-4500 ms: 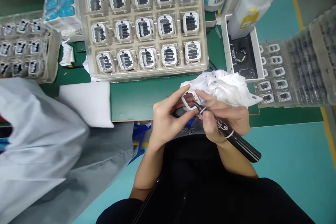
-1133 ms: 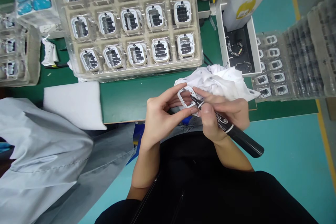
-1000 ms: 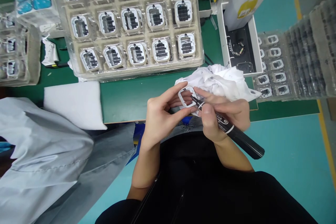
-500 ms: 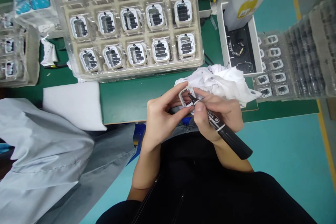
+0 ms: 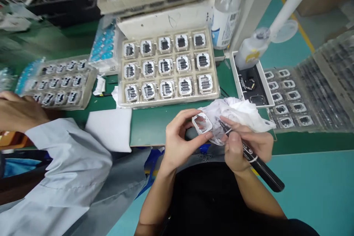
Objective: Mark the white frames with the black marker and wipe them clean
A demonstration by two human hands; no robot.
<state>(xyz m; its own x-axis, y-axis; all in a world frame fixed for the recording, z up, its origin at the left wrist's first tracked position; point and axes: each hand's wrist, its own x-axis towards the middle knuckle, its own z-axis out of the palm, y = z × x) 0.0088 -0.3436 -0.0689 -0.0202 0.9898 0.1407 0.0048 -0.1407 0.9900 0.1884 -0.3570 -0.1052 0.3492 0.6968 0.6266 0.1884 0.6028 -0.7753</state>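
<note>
Left hand (image 5: 181, 138): fingers and thumb closed on opposite sides of a white frame (image 5: 205, 130). Frame was held tilted over the front edge of the table (image 5: 149, 125), its opening turned up.

Right hand (image 5: 236, 156): gripped a black marker (image 5: 253, 158) between thumb and fingers. The tip pointed away from the body, toward the table, and the thick end stuck out past the front edge. Tip lay just beside the frame, apart from it; whether it touched the crumpled cloth (image 5: 240, 112) behind could not be told from this angle.

Cloth lay along the front edge, near its right corner, close to a white box (image 5: 235, 75). In the box stood a bottle (image 5: 252, 49) with a yellow label, at the back; small dark parts lay toward the front. A jug (image 5: 223, 31), clear with a blue and white label, stood left of the box, farther back.

Tray (image 5: 171, 101): set back from the front edge, three rows of five, a frame with black pieces in every cell. Foam (image 5: 109, 129), white, overhung the front edge. To its left, a co-worker's sleeve (image 5: 73, 162), pale blue.
</note>
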